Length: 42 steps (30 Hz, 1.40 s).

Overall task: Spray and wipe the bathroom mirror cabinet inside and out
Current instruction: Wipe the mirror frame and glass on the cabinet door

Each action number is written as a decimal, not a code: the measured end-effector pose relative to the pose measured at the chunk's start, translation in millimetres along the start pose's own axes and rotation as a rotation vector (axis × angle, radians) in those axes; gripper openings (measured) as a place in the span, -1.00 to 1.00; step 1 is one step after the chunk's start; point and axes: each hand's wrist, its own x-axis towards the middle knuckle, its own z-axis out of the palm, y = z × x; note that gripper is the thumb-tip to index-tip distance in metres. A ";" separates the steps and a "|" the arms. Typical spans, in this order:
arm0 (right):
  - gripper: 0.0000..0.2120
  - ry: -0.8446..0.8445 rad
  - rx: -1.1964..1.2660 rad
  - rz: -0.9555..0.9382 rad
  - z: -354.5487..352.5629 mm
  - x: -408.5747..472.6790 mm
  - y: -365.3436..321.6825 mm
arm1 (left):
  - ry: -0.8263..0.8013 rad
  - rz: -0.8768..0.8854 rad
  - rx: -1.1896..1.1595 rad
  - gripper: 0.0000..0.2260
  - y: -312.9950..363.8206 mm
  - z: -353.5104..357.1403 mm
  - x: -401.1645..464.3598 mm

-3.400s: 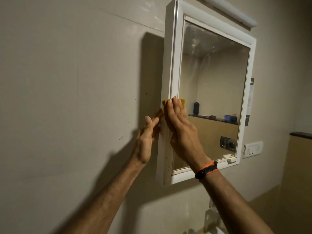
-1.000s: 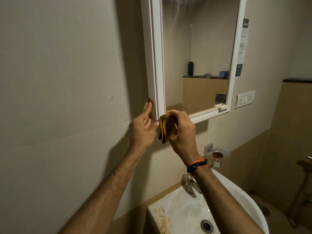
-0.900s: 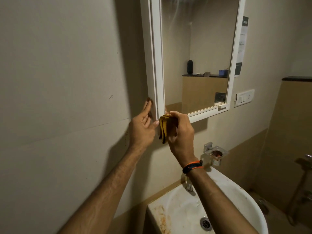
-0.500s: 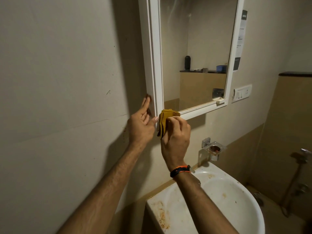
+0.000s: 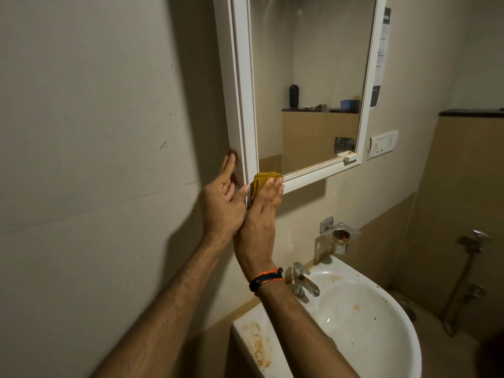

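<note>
Head cam: wiping the mirror cabinet at its bottom-left corner.
Right hand pressed a folded yellow cloth there with straight fingers; left hand lay flat on the cabinet's side.

Left of the mirror cabinet you have bare wall; below it, the tap, washbasin and tumbler holder block your downward reach.
</note>
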 end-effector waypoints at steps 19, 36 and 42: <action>-0.09 -0.052 -0.187 0.156 -44.0 67.9 68.4 | 0.043 0.009 -0.036 -0.34 -5.0 5.9 -0.1; -0.23 -0.056 -0.242 0.274 -75.2 129.9 120.1 | 0.067 0.062 -0.039 -0.34 -14.4 9.7 2.0; -0.12 -0.061 -0.197 0.168 -49.2 85.5 92.7 | 0.088 0.074 -0.009 -0.36 -16.4 11.7 2.2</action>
